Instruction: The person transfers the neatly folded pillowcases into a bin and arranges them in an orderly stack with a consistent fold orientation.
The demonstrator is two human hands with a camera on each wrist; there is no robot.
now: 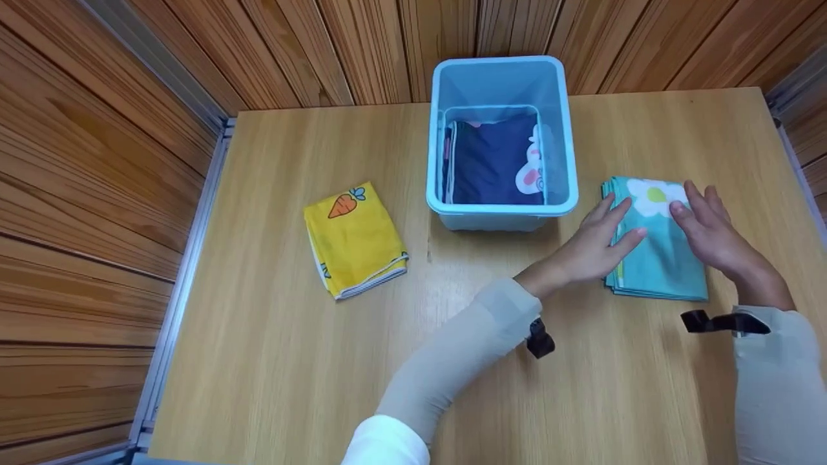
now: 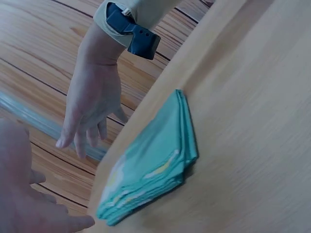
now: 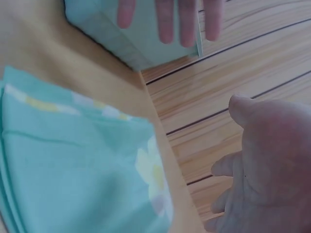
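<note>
A folded teal cloth with a white flower print [image 1: 665, 252] lies flat on the right side of the table. Over its left edge hovers my left hand [image 1: 591, 248], fingers spread and straight, holding nothing. My right hand [image 1: 711, 232] is above the cloth's right edge, its fingers extended and likewise holding nothing. In the left wrist view, the cloth [image 2: 150, 160] shows several stacked layers along its folded edge, and the right hand [image 2: 95, 97] hangs apart from it. The right wrist view shows the flower corner of the cloth [image 3: 87, 160] beside my right hand [image 3: 277, 165].
A light blue plastic bin [image 1: 494, 210] stands at the back centre, with a folded navy cloth with a white rabbit print [image 1: 491, 161] inside. A folded yellow cloth with carrot prints [image 1: 355, 239] lies left of it on the wooden table [image 1: 271, 361]. Wooden panels [image 1: 362, 51] rise behind.
</note>
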